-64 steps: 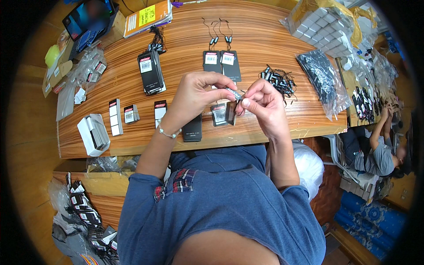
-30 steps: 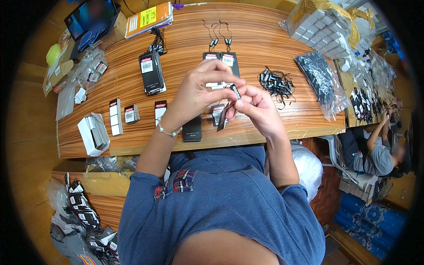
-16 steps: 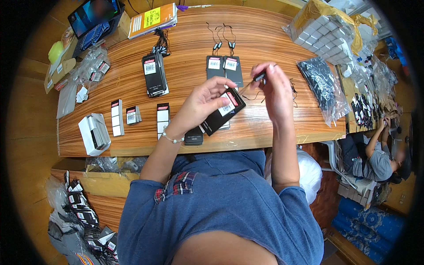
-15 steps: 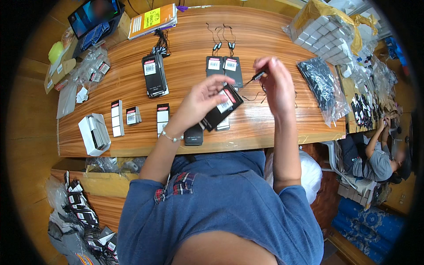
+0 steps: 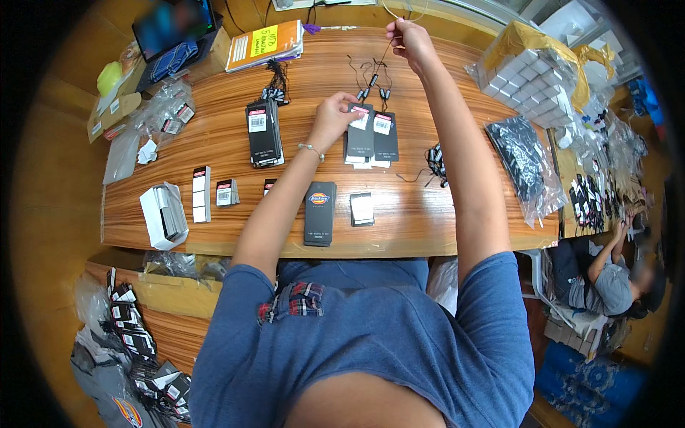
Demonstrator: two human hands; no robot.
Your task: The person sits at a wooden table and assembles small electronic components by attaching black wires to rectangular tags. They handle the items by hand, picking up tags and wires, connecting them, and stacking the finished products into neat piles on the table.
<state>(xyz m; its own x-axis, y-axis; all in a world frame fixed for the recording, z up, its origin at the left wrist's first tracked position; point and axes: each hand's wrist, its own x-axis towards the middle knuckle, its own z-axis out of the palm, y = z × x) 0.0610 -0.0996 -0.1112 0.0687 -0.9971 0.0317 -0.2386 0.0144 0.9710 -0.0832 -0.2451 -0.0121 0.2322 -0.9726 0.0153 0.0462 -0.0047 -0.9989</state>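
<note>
My left hand point(image 5: 335, 118) holds the upper edge of a black hang tag point(image 5: 361, 143) with a white barcode sticker, its thumb on the sticker. This tag lies over the left of two piles in the middle of the table. Beside it is the right pile of black tags point(image 5: 386, 146), with cords stretching away behind. Farther off, my right hand point(image 5: 412, 44) is raised near the table's far edge, its fingers pinching a thin black cord point(image 5: 385, 54) that runs down toward the left tag. A stack of black tags point(image 5: 319, 217) and small white labels point(image 5: 362, 211) lie nearer me.
A thick stack of corded tags point(image 5: 265, 146) stands at left, near a white box of cards point(image 5: 155, 214) and label stacks point(image 5: 202, 192). On the right are bundled cords point(image 5: 437, 164), a plastic-bagged dark pack point(image 5: 517, 150) and wrapped white boxes point(image 5: 524, 60). A co-worker point(image 5: 614, 260) sits far right.
Both hands have moved away from me. The left hand has lowered the black tag onto the left pile, and the right hand has drawn its cord out toward the far edge.
</note>
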